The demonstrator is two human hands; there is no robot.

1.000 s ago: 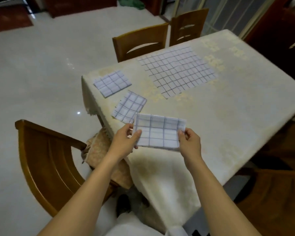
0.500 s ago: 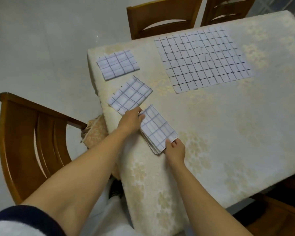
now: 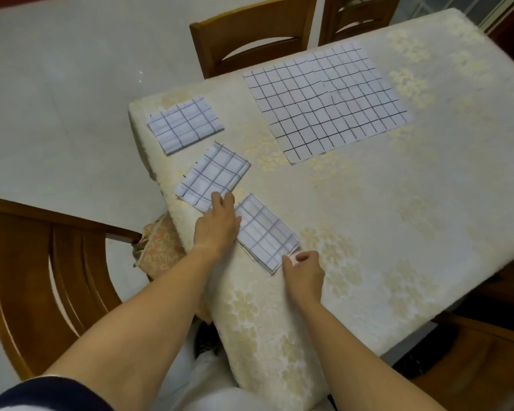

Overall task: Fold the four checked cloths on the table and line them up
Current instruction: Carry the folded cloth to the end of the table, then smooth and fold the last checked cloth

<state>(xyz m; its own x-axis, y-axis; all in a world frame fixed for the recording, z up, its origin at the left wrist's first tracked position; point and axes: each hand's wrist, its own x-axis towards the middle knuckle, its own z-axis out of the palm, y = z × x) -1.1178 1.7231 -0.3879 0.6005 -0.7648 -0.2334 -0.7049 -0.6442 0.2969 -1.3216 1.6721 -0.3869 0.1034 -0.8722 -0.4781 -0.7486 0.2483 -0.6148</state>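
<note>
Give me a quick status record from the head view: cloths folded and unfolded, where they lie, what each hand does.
folded: three of four
far folded cloth: flat by the table corner
middle folded cloth: flat, turned askew to the far one
nearest folded cloth: on the table edge, under both hands
unfolded cloth: spread flat farther across the table
left hand: laid on the nearest folded cloth, fingertips at the middle one
right hand: pinches the nearest folded cloth's near corner
row: not yet straight

Three folded cloths [image 3: 185, 125] [image 3: 213, 176] [image 3: 266, 232], one spread cloth [image 3: 327, 102], two hands [image 3: 217, 225] [image 3: 304, 272], one table [image 3: 398, 232], four chairs [image 3: 27, 277] [image 3: 250, 34] [image 3: 356, 13] [image 3: 487, 366].
</note>
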